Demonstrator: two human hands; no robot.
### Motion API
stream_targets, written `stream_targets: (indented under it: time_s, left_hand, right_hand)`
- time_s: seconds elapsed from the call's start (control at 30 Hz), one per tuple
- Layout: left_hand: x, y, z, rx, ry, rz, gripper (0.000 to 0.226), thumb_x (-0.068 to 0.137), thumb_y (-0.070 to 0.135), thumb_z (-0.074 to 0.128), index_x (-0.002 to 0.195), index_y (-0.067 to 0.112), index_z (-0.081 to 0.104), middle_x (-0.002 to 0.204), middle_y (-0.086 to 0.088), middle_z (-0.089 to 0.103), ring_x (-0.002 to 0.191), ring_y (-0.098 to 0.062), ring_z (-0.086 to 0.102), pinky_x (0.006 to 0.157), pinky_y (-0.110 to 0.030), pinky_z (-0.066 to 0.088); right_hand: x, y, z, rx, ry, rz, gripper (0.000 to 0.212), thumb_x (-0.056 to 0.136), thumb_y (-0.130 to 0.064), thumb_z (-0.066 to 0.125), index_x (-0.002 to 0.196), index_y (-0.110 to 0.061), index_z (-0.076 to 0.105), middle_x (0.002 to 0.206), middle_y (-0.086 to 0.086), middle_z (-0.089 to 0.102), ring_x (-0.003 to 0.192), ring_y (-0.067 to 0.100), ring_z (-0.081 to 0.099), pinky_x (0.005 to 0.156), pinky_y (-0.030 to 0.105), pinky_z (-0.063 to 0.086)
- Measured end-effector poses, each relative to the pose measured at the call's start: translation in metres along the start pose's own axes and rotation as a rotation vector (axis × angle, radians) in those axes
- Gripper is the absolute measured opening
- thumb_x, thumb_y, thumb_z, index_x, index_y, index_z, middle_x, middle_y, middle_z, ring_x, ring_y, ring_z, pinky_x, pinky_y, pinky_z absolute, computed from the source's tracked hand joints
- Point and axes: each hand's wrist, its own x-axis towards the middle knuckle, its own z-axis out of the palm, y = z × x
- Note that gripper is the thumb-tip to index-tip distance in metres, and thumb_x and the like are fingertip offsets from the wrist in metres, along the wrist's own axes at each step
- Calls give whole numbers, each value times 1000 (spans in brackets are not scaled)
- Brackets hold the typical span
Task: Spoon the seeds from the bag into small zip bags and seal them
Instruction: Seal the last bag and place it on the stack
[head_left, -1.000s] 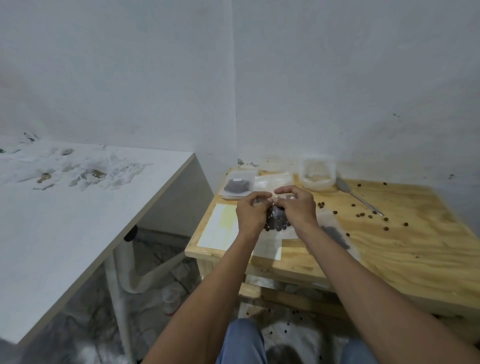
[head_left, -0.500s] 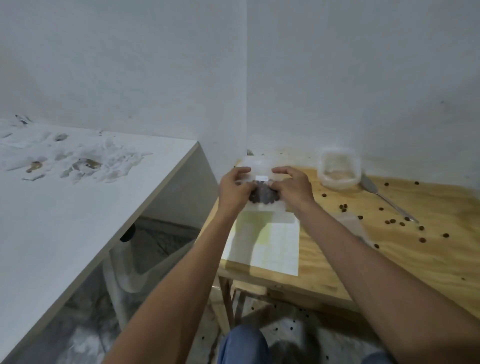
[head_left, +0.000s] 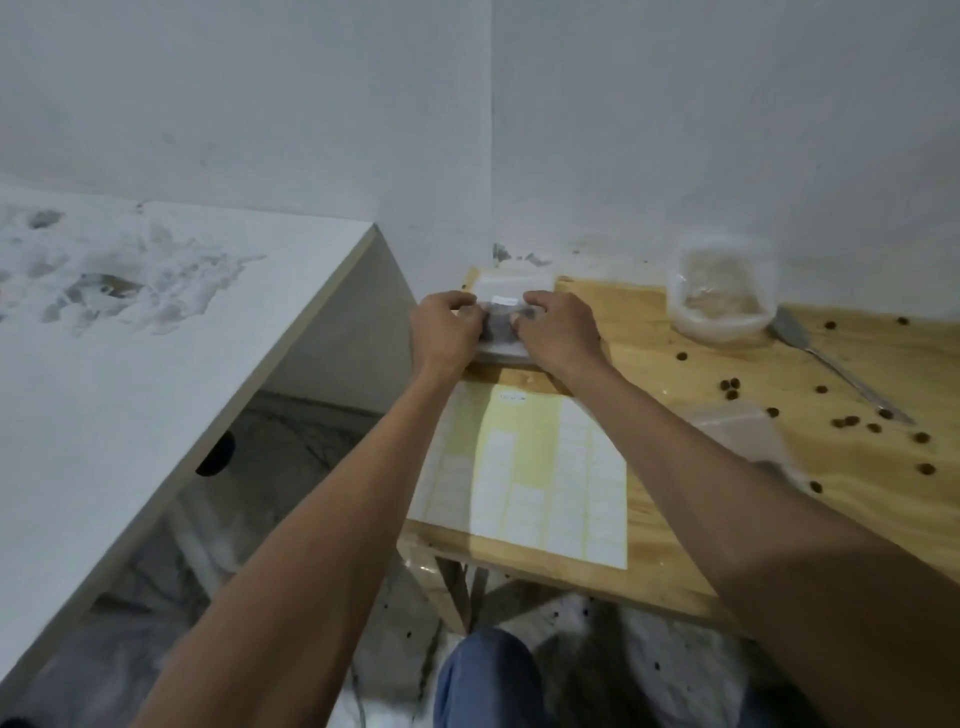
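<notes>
Two tabletops fill the view, a white one at left and a wooden tabletop (head_left: 727, 467) carrying a label sheet (head_left: 524, 483), then a left hand (head_left: 444, 332) and right hand (head_left: 561, 332) pinching a seed-filled zip bag (head_left: 501, 327) at its far left corner, with loose seeds (head_left: 730, 387) scattered rightward

Legible text: none that I can make out. The small white label (head_left: 503, 300) on the zip bag (head_left: 501, 332) I hold is blurred. A faint mark atop the label sheet (head_left: 540, 483) is too small to read.
</notes>
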Motion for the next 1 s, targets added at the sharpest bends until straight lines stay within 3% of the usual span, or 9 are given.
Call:
stream_targets:
  time_s: [0.17, 0.27, 0.4, 0.53, 0.67, 0.73, 0.83, 0.93, 1.0]
  left_hand:
    - [-5, 2, 0, 40, 56, 49, 30, 95, 33, 65, 114, 13, 77, 122, -8, 72, 115, -25, 64, 100, -36, 51]
    - [-18, 13, 0, 93, 117, 94, 31, 98, 37, 62, 116, 16, 75, 131, -7, 63, 127, -26, 49, 108, -40, 42]
    - [-53, 39, 6, 189, 149, 210, 28, 95, 32, 64, 117, 16, 72, 127, -8, 59, 123, -29, 47, 104, -43, 40]
    - [-101, 65, 27, 164, -9, 261, 23, 93, 31, 65, 109, 15, 68, 103, -9, 68, 97, -28, 63, 83, -43, 54]
    - [-153, 90, 50, 204, -213, 200, 28, 95, 36, 64, 111, 14, 57, 98, -9, 70, 92, -31, 66, 69, -35, 46]
    - [-176, 99, 58, 270, -262, 176, 36, 96, 40, 64, 117, 12, 54, 107, -11, 68, 97, -33, 65, 70, -35, 46]
    - [-204, 109, 70, 288, -368, 109, 56, 92, 42, 70, 131, 9, 47, 120, -15, 64, 107, -35, 64, 83, -42, 55]
    - [-222, 117, 78, 240, -399, 32, 65, 87, 29, 75, 137, 6, 41, 121, -15, 63, 109, -35, 63, 82, -41, 54]
    - [-229, 122, 80, 177, -394, -24, 63, 87, 15, 69, 141, 3, 38, 123, -17, 62, 110, -35, 62, 77, -38, 52]
  right_hand:
    - [0, 2, -9, -99, -59, -4, 42, 99, -44, 55, 139, -36, 61, 146, 11, 45, 130, 32, 50, 108, 38, 43]
    - [-10, 2, -25, -25, 4, -31, 40, 99, -37, 59, 138, -32, 61, 143, 10, 51, 130, 27, 52, 105, 32, 42]
    - [-33, 11, -57, 54, 115, -5, 30, 95, -25, 66, 125, -25, 69, 127, 2, 66, 114, 20, 63, 95, 31, 50]
    - [-64, 28, -105, 67, 163, 88, 21, 95, -23, 67, 116, -24, 71, 108, 0, 70, 96, 21, 67, 81, 30, 53]
    - [-100, 56, -154, -89, 181, 189, 11, 91, -21, 66, 101, -24, 71, 103, 0, 70, 91, 23, 66, 70, 29, 48]
    - [-117, 70, -173, -167, 152, 262, 5, 89, -20, 66, 89, -17, 70, 95, 4, 71, 88, 27, 67, 65, 30, 49]
    - [-142, 88, -188, -255, 40, 360, 16, 87, -23, 72, 84, -7, 71, 86, 10, 71, 78, 29, 66, 59, 28, 47]
    - [-156, 100, -186, -267, -1, 400, 15, 85, -19, 72, 80, -6, 67, 78, 9, 64, 69, 26, 60, 48, 26, 36]
    - [-161, 104, -185, -240, 32, 414, 17, 83, -18, 75, 74, -7, 65, 75, 9, 64, 68, 25, 61, 47, 25, 38]
